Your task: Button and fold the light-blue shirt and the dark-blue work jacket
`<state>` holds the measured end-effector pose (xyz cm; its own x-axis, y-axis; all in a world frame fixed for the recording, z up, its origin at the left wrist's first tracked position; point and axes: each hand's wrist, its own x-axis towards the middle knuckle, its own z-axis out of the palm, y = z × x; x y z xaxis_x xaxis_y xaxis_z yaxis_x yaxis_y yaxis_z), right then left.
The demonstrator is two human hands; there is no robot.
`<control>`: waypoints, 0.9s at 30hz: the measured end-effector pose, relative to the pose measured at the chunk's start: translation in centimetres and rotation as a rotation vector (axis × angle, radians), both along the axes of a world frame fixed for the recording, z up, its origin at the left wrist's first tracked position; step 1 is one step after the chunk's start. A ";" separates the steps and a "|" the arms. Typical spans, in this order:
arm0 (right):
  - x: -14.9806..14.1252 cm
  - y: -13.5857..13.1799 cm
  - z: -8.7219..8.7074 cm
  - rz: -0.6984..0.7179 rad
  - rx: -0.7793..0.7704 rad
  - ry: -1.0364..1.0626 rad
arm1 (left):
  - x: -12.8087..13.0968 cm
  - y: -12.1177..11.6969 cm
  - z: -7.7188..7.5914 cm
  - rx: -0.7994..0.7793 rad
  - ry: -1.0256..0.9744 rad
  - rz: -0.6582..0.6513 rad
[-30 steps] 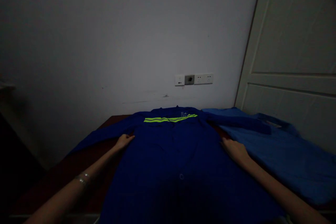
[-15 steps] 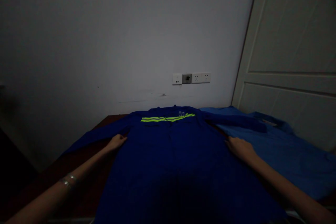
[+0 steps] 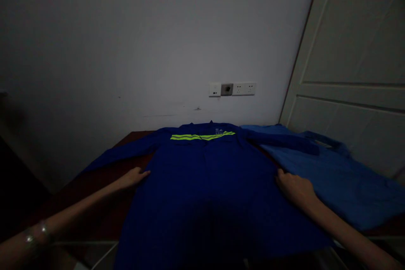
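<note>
A dark blue work jacket [image 3: 202,177] lies spread out with its collar toward the wall. A yellow-green striped band crosses its chest and small pale print sits near the collar. At the jacket's left side edge, my left hand [image 3: 133,177] is closed, its fingertips pinching the cloth. My right hand [image 3: 295,186] has its fingers bent round the right side edge, closed on the fabric. The sleeves reach out to both sides. Deep shadow hides detail in the lower middle of the jacket.
Under the jacket is a dark red table [image 3: 104,194]. A lighter blue garment [image 3: 329,181] lies to the right, partly beneath the jacket's sleeve. Behind rises a pale wall [image 3: 158,50] with a row of sockets [image 3: 232,89]. A panelled door [image 3: 354,50] stands at the right.
Both hands have slid a little nearer along the jacket's side edges; my left hand has also shifted slightly left. The lower part of the jacket has lifted at the right. The view has tilted slightly.
</note>
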<state>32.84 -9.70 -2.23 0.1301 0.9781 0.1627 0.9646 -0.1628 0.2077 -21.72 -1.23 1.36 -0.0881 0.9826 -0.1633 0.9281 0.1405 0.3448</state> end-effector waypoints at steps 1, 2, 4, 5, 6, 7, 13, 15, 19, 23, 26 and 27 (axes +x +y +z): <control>0.0 -0.1 -0.1 0.017 -0.007 -0.004 | 0.1 -0.5 0.0 -0.023 0.005 -0.024; 0.1 -0.2 -0.2 0.030 -0.018 -0.002 | 0.1 -0.8 0.0 -0.037 0.009 -0.049; 0.2 -0.4 -0.1 0.054 -0.040 0.006 | -0.1 -1.3 -0.1 -0.033 0.016 -0.095; 0.2 -0.5 -0.1 0.058 -0.049 0.013 | -0.4 -1.4 -0.2 -0.022 0.020 -0.112; 0.3 -0.6 0.0 0.058 -0.052 0.021 | -0.7 -1.4 -0.4 -0.008 0.027 -0.128; 0.5 -0.7 0.1 0.056 -0.052 0.033 | -1.1 -1.4 -0.5 0.003 0.040 -0.139; 1.8 -0.8 -0.2 0.076 -0.006 0.109 | -2.8 -1.4 -1.4 0.030 0.086 -0.127; 1.8 -1.0 -0.4 0.064 0.015 0.114 | -2.7 -1.9 -1.2 0.022 0.054 -0.104; 1.5 -2.4 -0.4 0.032 0.044 0.105 | -1.9 -4.3 0.0 -0.048 0.013 -0.059; 1.5 -4.5 -0.5 0.037 0.055 0.063 | -0.8 -7.8 1.3 -0.207 -0.039 -0.219; 1.6 -5.6 -0.9 0.047 0.048 0.068 | 0.0 -9.8 2.0 -0.349 -0.045 -0.331; 1.6 -5.7 -1.1 0.052 0.042 0.078 | 0.2 -10.2 2.2 -0.390 -0.045 -0.364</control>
